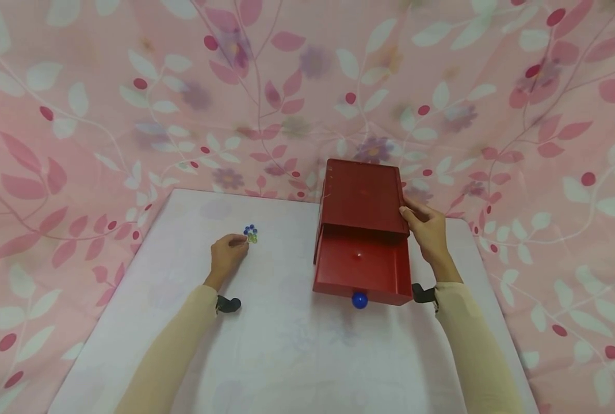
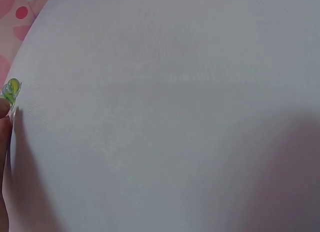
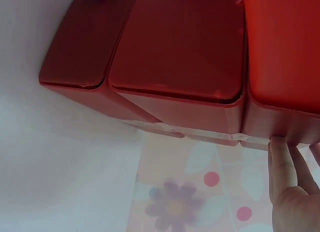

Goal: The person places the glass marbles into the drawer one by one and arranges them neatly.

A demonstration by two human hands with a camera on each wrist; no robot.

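Observation:
In the head view, my left hand (image 1: 228, 253) is down on the table at a small group of glass marbles. Its thumb and fingertips pinch at the near yellow-green marbles (image 1: 253, 238); blue marbles (image 1: 251, 228) lie just beyond. The left wrist view catches the fingertips (image 2: 4, 108) right against the green marbles (image 2: 12, 87) at its left edge. My right hand (image 1: 428, 233) rests on the right side of a red drawer cabinet (image 1: 364, 195), thumb at the top edge, fingers straight along its side. The top drawer (image 1: 359, 264) is pulled out, with a blue knob (image 1: 359, 301).
Lower drawers (image 3: 175, 47) of the cabinet are closed in the right wrist view. The table (image 1: 271, 345) has a white cover. Pink flowered cloth (image 1: 266, 103) hangs behind and at both sides. Dark wrist mounts (image 1: 228, 304) are on both sleeves.

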